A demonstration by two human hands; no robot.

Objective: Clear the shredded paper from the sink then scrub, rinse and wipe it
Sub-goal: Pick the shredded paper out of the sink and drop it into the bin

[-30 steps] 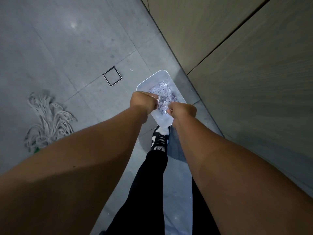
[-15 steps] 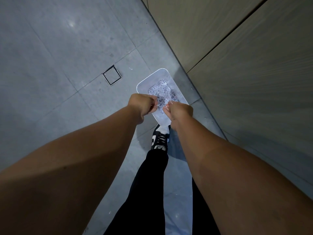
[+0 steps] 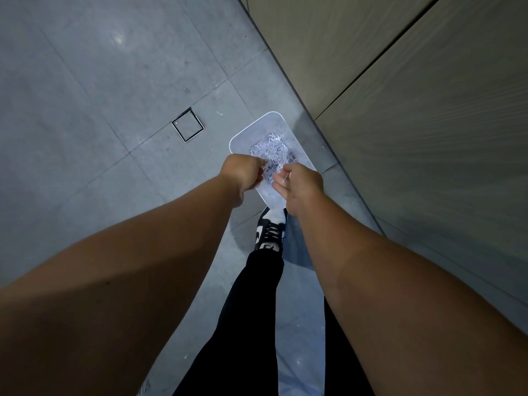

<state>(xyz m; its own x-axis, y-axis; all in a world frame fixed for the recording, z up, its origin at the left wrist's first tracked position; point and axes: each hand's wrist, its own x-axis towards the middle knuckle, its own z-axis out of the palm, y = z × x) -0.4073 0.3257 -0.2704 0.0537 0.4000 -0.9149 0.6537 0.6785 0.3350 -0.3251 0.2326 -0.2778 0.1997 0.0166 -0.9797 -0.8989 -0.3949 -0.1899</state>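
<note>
A white rectangular bin (image 3: 243, 135) stands on the floor by the wall, with a heap of shredded paper (image 3: 271, 151) inside. Both my hands hover over its near end. My left hand (image 3: 243, 172) has its fingers curled into a fist at the bin's left rim, and I cannot see anything in it. My right hand (image 3: 300, 184) is a little to the right, its fingers loosely spread, with a thin shred clinging to them. The sink is out of view.
Grey floor tiles (image 3: 100, 110) spread to the left, with a square floor drain (image 3: 188, 128) set into them. A beige panelled wall (image 3: 414, 110) runs along the right. My black-trousered leg and black-and-white shoe (image 3: 270, 231) stand just behind the bin.
My hands were together holding shreds over the bin. They have drawn apart, and the right fingers have uncurled. The mop head at the left has left the view.
</note>
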